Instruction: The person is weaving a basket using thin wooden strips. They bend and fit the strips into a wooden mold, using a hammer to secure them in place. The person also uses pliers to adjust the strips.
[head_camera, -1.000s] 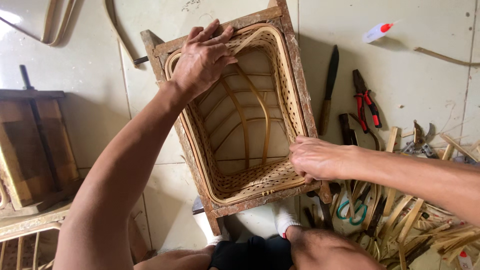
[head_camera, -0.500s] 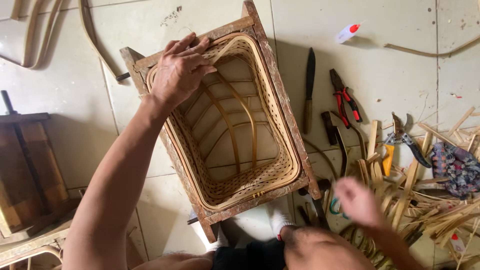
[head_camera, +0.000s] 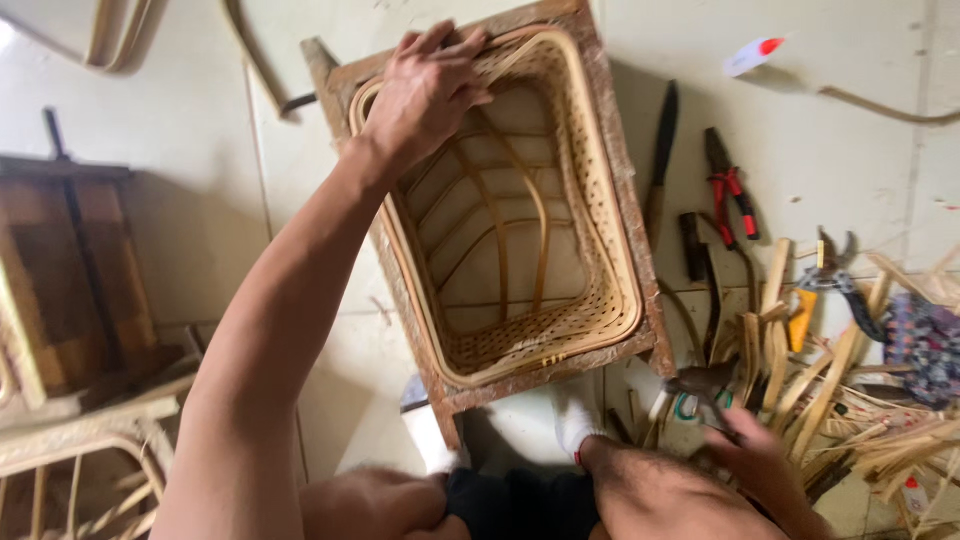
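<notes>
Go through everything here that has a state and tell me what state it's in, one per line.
Woven basket: open-topped, empty, inside a wooden frame.
Wooden frame: around the basket, on the floor.
Left hand: gripping the basket rim.
Right hand: closed on a hammer.
Red-handled pliers: lying on the floor.

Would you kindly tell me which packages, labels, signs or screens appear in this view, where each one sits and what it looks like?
Small tube or bottle: lies on the pale tiled floor at the top right, beyond the woven basket; slim, white body with a red cap; any label is too small to make out.
Small white and red item: bottom right edge among the cane strips; partly hidden, kind unclear.
No signs or screens show.
</notes>
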